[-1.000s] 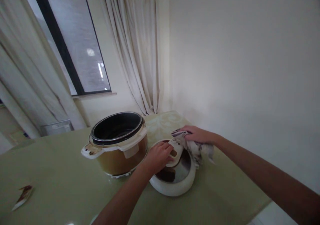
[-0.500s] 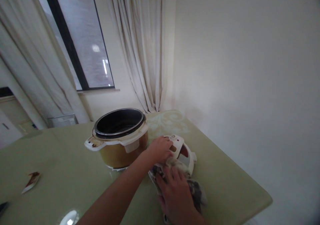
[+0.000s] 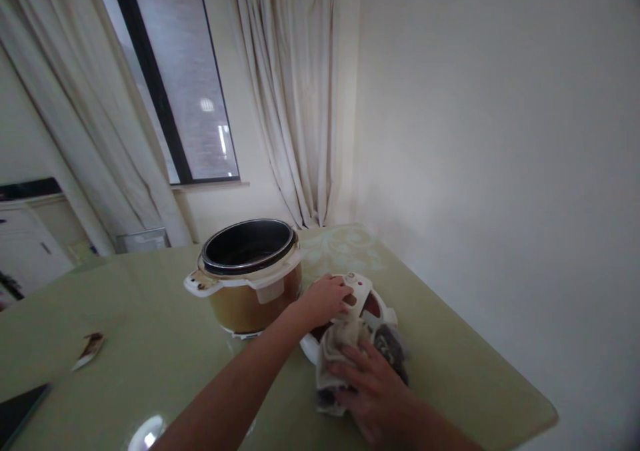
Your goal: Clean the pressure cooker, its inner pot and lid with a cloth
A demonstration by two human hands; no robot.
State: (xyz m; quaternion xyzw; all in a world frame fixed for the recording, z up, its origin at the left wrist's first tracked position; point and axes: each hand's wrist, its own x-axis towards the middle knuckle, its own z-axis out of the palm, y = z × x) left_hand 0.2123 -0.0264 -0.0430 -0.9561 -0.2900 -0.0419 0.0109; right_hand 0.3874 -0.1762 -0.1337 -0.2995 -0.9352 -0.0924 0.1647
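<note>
A white pressure cooker lid [image 3: 371, 286] with a red and grey top lies on the table. My left hand [image 3: 326, 300] reaches across from the left, its fingers curled over the lid's handle. My right hand [image 3: 373, 377] presses a patterned cloth [image 3: 336, 344] against the near part of the lid; the fingers rest spread over the crumpled fabric. Part of the lid is hidden beneath the cloth and my left hand. Just left of the lid stands the cooker base [image 3: 233, 307], gold-brown with a white rim, its dark inner pot [image 3: 250, 244] uncovered.
On the pale green table [image 3: 165, 344] a small torn wrapper-like piece [image 3: 89, 351] lies at the left. A dark flat object [image 3: 20, 411] shows at the lower left edge. Beyond the table are curtains [image 3: 295, 91], a window [image 3: 180, 77] and, on the right, a wall [image 3: 490, 137].
My right hand has slid the cloth rightward, uncovering the lid's left rim. My left hand stays on the handle. The camera has turned slightly left.
</note>
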